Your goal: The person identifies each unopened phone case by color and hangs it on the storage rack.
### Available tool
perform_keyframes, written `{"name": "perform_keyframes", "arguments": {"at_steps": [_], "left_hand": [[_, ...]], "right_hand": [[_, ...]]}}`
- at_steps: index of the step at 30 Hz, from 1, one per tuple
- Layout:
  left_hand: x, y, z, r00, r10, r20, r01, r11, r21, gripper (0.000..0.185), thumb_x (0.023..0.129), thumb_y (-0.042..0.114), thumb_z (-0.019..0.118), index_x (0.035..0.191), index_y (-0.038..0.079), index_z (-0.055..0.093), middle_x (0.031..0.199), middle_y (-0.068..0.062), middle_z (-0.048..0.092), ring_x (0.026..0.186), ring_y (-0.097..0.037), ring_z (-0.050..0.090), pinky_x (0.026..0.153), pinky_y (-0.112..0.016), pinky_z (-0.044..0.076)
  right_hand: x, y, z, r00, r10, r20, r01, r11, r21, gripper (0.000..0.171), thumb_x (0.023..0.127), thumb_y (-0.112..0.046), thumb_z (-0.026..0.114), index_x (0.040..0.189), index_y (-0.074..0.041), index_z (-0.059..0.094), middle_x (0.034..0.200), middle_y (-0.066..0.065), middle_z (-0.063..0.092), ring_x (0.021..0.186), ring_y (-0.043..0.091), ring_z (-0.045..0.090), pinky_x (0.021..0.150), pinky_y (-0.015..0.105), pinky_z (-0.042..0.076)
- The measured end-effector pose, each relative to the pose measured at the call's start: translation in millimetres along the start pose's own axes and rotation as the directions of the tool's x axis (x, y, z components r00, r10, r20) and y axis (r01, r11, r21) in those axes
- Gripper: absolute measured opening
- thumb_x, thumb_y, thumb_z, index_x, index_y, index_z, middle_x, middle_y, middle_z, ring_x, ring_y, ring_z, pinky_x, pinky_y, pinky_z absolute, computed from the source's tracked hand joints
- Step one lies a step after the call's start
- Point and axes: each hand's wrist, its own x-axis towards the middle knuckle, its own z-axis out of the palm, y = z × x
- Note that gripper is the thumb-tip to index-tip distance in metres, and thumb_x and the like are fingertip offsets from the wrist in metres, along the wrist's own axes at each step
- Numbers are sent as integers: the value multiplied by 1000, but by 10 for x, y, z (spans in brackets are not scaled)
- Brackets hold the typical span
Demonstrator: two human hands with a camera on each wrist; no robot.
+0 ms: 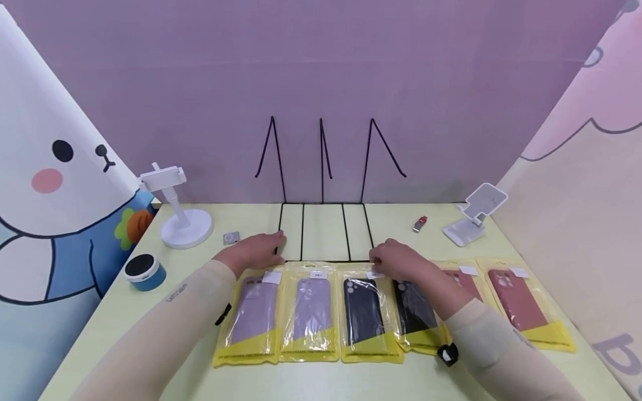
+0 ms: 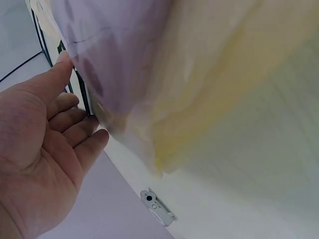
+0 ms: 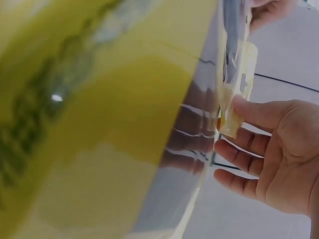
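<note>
A black wire rack (image 1: 302, 231) with three upright dividers stands at the back middle of the pale green table (image 1: 125, 312). In front of it lies a row of phone cases in yellow-and-clear bags: two purple (image 1: 251, 312) (image 1: 311, 309), two black (image 1: 362, 312) (image 1: 416, 314) and two red (image 1: 519, 301). My left hand (image 1: 258, 249) rests at the rack's front left corner, fingers relaxed (image 2: 45, 139), thumb near a black wire (image 2: 82, 97), beside the purple bag (image 2: 124, 50). My right hand (image 1: 396, 260) rests at the front right corner, its thumb touching the top tab of a black case's bag (image 3: 199, 124).
A white phone holder (image 1: 183, 223), a blue speaker (image 1: 144, 271) and a small grey square (image 1: 231, 238) stand on the left. A red USB stick (image 1: 420, 224) and a white folding stand (image 1: 473, 220) sit on the right. Printed backdrops wall both sides.
</note>
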Motion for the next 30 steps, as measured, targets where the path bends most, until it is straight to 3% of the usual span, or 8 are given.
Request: {"name": "perform_keyframes", "arguments": {"at_steps": [5,10,13,20,26,30], "left_hand": [[5,10,-1,999,-40,-7,40,999,7,72,99,41,56,153,2,29,163,-18,16,146,-37,28,120,-48,27],[-7,21,-13,995,-104,-4,104,994,-20,75,97,45,58,153,3,30,163,-16,17,145,-37,29,119,-49,28],[-11,28,-25,992,-129,1,129,991,-29,77,96,46,60,153,4,30,163,-15,18,146,-37,28,120,-49,27],[-18,9,-41,989,-146,3,146,989,-35,80,95,49,59,154,3,29,162,-17,20,147,-38,26,120,-50,25],[-9,10,-62,991,-133,4,133,989,-68,76,96,47,59,153,4,32,162,-17,21,146,-39,28,120,-51,26],[10,1,-61,993,-116,-3,116,991,-64,72,96,45,59,151,4,37,161,-17,24,144,-40,31,119,-51,28]], "right_hand": [[-96,-35,-144,999,-14,-31,16,998,62,11,95,-19,65,84,-19,64,79,-7,60,76,16,48,67,32,42],[-215,-99,-344,1000,-9,-11,11,982,189,7,98,-21,60,94,-18,64,79,-4,59,66,13,48,62,31,41],[-296,-107,-449,1000,-21,-8,23,958,287,9,100,-24,58,93,-19,62,74,-3,54,63,13,45,60,30,41],[-440,-140,-640,995,-92,-36,98,865,492,5,100,-24,58,98,-19,61,74,0,52,63,15,44,60,30,44],[-564,-192,-746,986,-112,-127,162,840,518,7,98,-26,61,101,-20,63,83,1,59,74,21,52,68,30,48],[-640,-216,-839,978,-96,-182,175,856,486,6,98,-28,61,101,-23,63,88,0,63,78,21,54,70,31,50]]}}
